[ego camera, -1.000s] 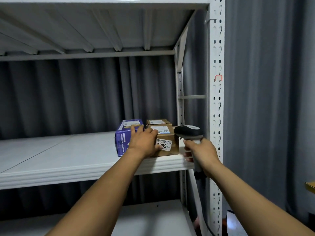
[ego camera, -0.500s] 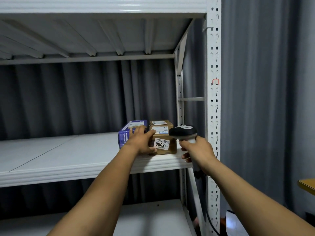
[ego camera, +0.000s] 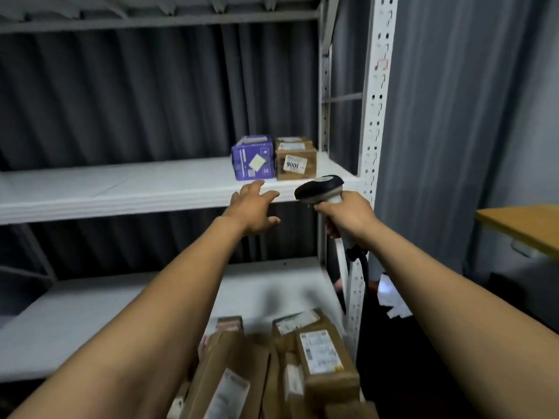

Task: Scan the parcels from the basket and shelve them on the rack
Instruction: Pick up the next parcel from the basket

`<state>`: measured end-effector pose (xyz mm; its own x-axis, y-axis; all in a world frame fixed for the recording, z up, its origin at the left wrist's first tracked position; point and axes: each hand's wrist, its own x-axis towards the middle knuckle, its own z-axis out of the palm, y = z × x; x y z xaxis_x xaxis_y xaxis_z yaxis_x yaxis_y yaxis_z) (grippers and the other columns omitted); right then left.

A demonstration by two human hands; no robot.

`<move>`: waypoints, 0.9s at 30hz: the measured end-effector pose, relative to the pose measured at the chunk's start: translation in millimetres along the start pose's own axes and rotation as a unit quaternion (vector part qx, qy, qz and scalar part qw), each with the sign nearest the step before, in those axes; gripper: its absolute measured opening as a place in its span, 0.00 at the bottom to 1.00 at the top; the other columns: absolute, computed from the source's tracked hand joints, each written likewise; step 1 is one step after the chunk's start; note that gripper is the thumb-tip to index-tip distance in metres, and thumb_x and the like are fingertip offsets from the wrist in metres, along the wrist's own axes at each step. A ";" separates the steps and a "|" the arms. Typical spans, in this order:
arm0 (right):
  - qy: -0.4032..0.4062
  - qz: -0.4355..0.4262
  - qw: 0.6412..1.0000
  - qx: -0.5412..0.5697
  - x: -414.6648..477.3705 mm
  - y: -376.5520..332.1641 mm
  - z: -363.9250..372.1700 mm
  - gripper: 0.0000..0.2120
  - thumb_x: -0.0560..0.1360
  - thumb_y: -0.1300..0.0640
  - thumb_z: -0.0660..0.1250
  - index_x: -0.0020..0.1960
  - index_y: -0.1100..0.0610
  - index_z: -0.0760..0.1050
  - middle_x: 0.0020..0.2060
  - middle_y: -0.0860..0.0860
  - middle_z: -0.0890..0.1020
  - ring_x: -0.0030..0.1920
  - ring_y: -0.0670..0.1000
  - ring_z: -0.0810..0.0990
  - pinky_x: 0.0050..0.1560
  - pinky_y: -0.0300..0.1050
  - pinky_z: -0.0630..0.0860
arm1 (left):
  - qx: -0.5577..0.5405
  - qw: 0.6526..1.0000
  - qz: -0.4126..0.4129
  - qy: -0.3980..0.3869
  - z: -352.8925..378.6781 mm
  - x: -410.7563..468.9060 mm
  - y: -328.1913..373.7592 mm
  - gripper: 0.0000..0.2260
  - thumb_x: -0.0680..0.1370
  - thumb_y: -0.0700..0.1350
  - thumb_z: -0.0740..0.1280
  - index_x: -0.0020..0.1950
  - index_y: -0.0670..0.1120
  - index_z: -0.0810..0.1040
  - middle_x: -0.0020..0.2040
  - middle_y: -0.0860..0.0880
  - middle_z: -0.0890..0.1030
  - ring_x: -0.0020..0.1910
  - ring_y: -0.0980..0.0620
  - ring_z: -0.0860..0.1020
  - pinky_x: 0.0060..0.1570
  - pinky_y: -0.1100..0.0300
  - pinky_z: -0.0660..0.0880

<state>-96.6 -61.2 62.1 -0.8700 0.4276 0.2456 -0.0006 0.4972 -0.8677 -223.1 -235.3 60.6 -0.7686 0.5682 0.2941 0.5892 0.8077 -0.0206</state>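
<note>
My left hand [ego camera: 254, 207] has let go of the purple box [ego camera: 253, 161] and its fingers are spread and empty. The box stands just beyond them on the shelf [ego camera: 121, 189], against the brown box [ego camera: 295, 163]. My right hand [ego camera: 348, 216] grips the scanner [ego camera: 320, 189], so I think this one is shelved and the parcels [ego camera: 320, 352] below my arms come next.

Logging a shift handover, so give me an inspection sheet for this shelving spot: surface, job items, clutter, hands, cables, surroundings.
Surface: white rack shelf, two tiers in view.
Job's things: purple box and brown box side by side at the shelf's right end; more brown parcels piled below, nearest the camera.
Clutter: pale sheets on the floor at right, unclear.
Hands: left hand open, holding nothing, before the shelf edge; right hand grips the scanner.
Cables: dark cable hangs from the scanner's handle.
Surroundings: grey curtain behind; wooden tabletop at right.
</note>
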 end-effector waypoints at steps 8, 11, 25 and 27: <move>-0.063 0.045 0.995 -0.059 -124.2 43.6 20.8 0.05 0.73 0.59 0.68 0.42 0.60 0.76 0.31 0.55 0.79 0.26 0.53 0.77 0.24 0.38 0.72 | -0.016 0.996 -0.015 -0.091 59.0 -142.5 10.9 0.28 0.78 0.56 0.65 0.76 0.52 0.63 0.77 0.44 0.58 0.74 0.41 0.60 0.72 0.47 0.61; -0.089 0.050 0.991 -0.091 -159.8 60.2 30.9 0.07 0.73 0.57 0.69 0.44 0.60 0.76 0.34 0.56 0.81 0.29 0.53 0.78 0.30 0.43 0.76 | -0.022 0.993 -0.039 -0.113 83.6 -191.7 8.0 0.27 0.78 0.56 0.65 0.76 0.51 0.64 0.76 0.44 0.61 0.73 0.42 0.62 0.69 0.49 0.63; -0.098 0.151 0.973 -0.142 -258.5 157.4 45.1 0.14 0.71 0.54 0.73 0.54 0.59 0.81 0.48 0.56 0.84 0.48 0.55 0.83 0.45 0.47 0.78 | -0.065 0.954 -0.015 -0.293 191.4 -312.1 35.9 0.36 0.72 0.65 0.69 0.76 0.53 0.63 0.72 0.47 0.68 0.68 0.45 0.68 0.67 0.53 0.67; -0.119 0.164 0.970 -0.132 -264.0 166.3 53.5 0.13 0.70 0.53 0.74 0.52 0.58 0.81 0.46 0.55 0.84 0.45 0.54 0.83 0.43 0.47 0.80 | -0.022 0.946 -0.007 -0.323 200.1 -321.1 31.9 0.43 0.68 0.68 0.70 0.77 0.54 0.58 0.72 0.45 0.67 0.69 0.44 0.67 0.68 0.50 0.65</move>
<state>106.6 -131.8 -170.1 -0.8917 0.4240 -0.1584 0.3935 0.5535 -0.7340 -7.3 -360.5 -225.7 -0.7599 0.5465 -0.3520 0.5764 0.8168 0.0236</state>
